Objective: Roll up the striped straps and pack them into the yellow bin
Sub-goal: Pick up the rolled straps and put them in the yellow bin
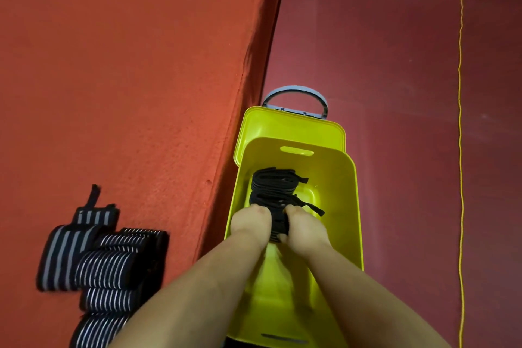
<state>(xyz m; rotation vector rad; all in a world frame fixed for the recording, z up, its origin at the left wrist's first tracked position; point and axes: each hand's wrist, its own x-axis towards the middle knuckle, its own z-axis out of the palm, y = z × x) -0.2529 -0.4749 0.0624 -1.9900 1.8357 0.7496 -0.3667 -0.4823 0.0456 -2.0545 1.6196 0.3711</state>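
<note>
The yellow bin (343, 195) stands on the floor beside the orange mat. Inside it, a row of rolled black straps (275, 186) lies on the bottom. My left hand (248, 223) and my right hand (302, 226) reach down into the bin and grip one rolled strap (278, 227) from either side, at the near end of the row. Several rolled black-and-white striped straps (104, 265) lie in a cluster on the mat at the lower left, one with a loose tail sticking up.
The bin's yellow lid (293, 126) with a grey handle (296, 93) lies just behind the bin. The thick orange mat (127, 79) fills the left. Dark red floor (395, 65) spreads to the right, with a yellow cord (460, 150) running along it.
</note>
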